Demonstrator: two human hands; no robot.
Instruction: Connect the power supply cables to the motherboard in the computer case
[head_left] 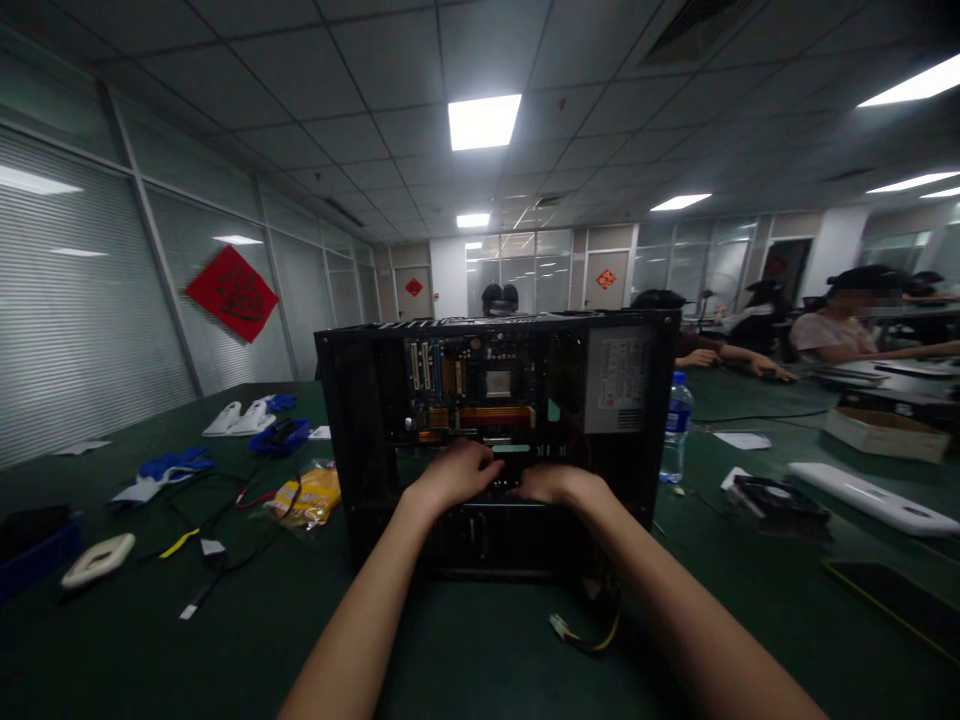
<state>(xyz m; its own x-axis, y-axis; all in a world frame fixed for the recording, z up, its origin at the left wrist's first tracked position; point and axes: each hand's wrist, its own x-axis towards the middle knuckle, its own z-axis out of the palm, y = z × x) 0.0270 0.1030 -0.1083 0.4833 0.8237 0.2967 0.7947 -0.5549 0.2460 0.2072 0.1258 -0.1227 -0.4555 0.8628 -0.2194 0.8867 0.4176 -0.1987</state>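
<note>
A black computer case point(491, 575) stands on the table with its open side facing me. Inside it I see a motherboard point(517, 355) with a square silver processor and orange memory slots, and a grey power supply point(616, 380) at the upper right. My left hand point(461, 470) reaches into the case just below the motherboard, its fingers bent together. My right hand point(553, 483) is in the case beside it, fingers curled downward. Whatever the fingertips grip is hidden and dark. A power cable with a white connector point(559, 628) hangs out of the case onto the table in front.
Left on the green table point(255, 620) lie white-and-blue gloves point(169, 470), a yellow packet point(311, 497), blue trays point(281, 437) and loose cables. Right are a water bottle point(676, 430), a black fan point(780, 500), a white bar-shaped object point(874, 497) and a cardboard box point(885, 432). Other people sit beyond.
</note>
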